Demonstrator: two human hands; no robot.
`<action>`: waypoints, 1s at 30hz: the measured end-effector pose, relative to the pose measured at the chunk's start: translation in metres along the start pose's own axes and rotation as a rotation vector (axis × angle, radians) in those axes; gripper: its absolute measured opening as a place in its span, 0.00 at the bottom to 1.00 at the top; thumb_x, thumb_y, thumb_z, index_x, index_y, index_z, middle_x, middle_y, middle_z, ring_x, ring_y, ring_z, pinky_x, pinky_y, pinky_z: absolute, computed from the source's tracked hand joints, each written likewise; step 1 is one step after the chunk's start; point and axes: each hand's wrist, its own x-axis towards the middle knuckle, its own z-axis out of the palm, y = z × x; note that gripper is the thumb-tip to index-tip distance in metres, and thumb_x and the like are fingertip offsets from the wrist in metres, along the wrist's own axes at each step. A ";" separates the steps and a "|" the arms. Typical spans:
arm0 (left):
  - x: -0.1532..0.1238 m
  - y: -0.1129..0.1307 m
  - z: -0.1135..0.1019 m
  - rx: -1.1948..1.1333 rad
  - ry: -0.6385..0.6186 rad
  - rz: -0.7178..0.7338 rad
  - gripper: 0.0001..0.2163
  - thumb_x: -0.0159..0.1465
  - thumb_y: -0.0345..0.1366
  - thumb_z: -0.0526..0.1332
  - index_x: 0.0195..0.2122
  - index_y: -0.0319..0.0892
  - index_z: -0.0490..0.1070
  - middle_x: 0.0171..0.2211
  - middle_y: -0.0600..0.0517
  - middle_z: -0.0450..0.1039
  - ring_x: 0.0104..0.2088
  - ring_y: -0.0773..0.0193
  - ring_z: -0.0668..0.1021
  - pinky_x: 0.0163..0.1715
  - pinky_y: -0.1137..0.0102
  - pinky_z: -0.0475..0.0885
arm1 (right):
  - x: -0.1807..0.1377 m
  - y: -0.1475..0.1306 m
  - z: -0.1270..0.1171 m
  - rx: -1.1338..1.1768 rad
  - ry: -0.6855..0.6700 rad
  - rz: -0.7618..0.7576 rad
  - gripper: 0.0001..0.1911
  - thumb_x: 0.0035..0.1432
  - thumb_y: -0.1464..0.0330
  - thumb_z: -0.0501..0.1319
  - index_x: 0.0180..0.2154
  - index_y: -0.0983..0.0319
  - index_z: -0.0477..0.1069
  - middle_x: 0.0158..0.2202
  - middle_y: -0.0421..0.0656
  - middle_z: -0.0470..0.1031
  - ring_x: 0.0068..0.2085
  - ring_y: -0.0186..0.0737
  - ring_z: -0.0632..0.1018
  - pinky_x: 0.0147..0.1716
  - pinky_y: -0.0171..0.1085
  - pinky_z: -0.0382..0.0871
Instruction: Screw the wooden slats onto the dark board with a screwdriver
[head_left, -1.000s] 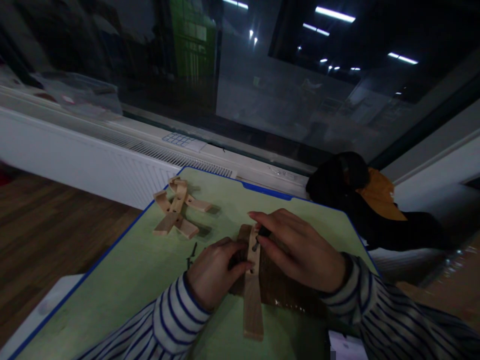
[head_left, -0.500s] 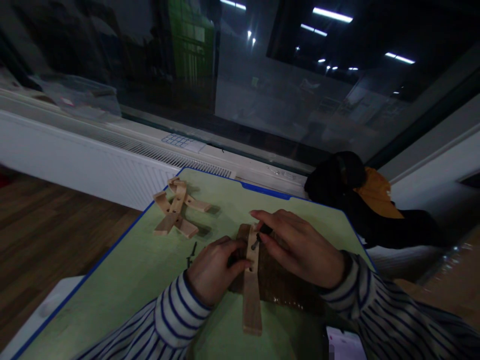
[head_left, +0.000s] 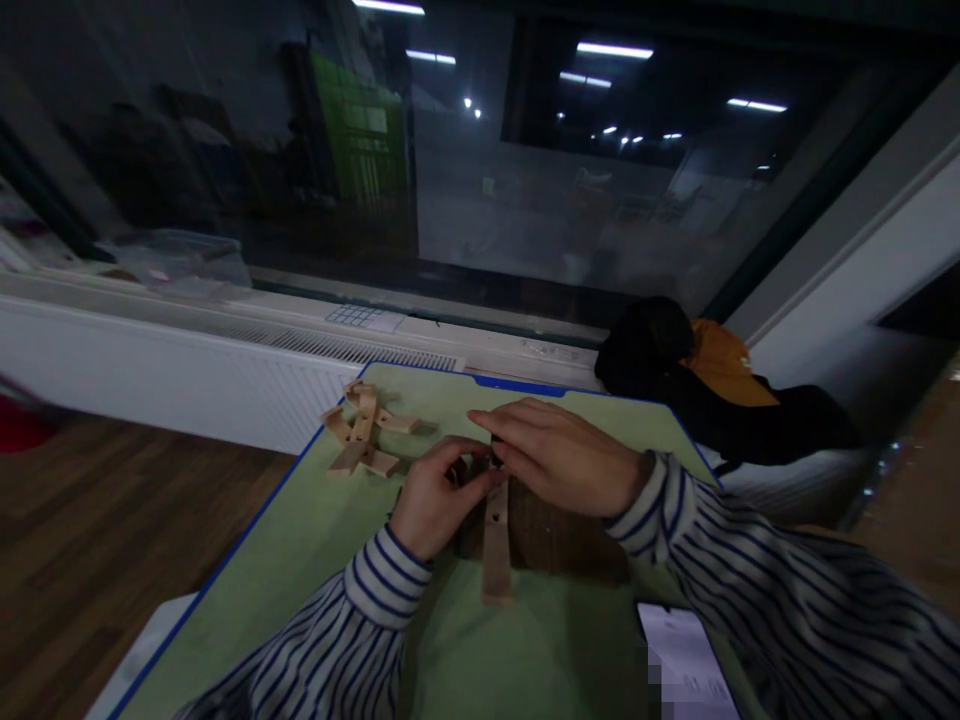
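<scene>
A light wooden piece with drilled holes (head_left: 496, 555) lies across a dark brown slab (head_left: 574, 545) on the green table. My left hand (head_left: 437, 497) is closed at its far part, thumb and fingers pinched against the wood. From the right, my right hand (head_left: 559, 455) reaches over the same end. Its thumb and index finger grip a small black-handled tool (head_left: 496, 450), upright over the wood and mostly covered by the fingers. What the tool's tip touches is hidden.
An assembled wooden frame of crossed pieces (head_left: 362, 430) stands at the table's far left. A phone (head_left: 686, 660) lies near the front right. Beyond the blue table edge are a radiator (head_left: 225, 355), a clear plastic box (head_left: 187, 265) and a black and orange garment (head_left: 720, 365).
The camera view has shifted. My right hand has tipped the black-handled tool more upright, and my left fingers have moved up the wood, close beside the tool.
</scene>
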 end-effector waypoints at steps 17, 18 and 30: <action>0.009 -0.007 0.009 -0.085 0.014 0.075 0.07 0.56 0.37 0.63 0.30 0.39 0.75 0.27 0.51 0.74 0.28 0.65 0.73 0.31 0.72 0.67 | 0.005 -0.007 -0.009 -0.034 -0.001 0.036 0.14 0.62 0.71 0.52 0.48 0.67 0.68 0.43 0.49 0.74 0.46 0.41 0.72 0.47 0.40 0.65; 0.009 -0.007 0.009 -0.094 0.015 0.081 0.07 0.56 0.37 0.63 0.30 0.39 0.75 0.27 0.51 0.74 0.29 0.65 0.74 0.32 0.72 0.67 | 0.005 -0.006 -0.009 -0.034 -0.004 0.033 0.14 0.62 0.71 0.52 0.48 0.67 0.69 0.43 0.48 0.74 0.46 0.41 0.73 0.47 0.40 0.66; 0.007 -0.011 0.009 -0.148 0.054 0.047 0.08 0.54 0.38 0.65 0.30 0.39 0.76 0.24 0.53 0.74 0.23 0.67 0.71 0.25 0.73 0.66 | 0.006 -0.006 -0.004 -0.026 0.010 0.018 0.16 0.63 0.70 0.51 0.50 0.68 0.68 0.43 0.50 0.74 0.46 0.41 0.73 0.47 0.41 0.66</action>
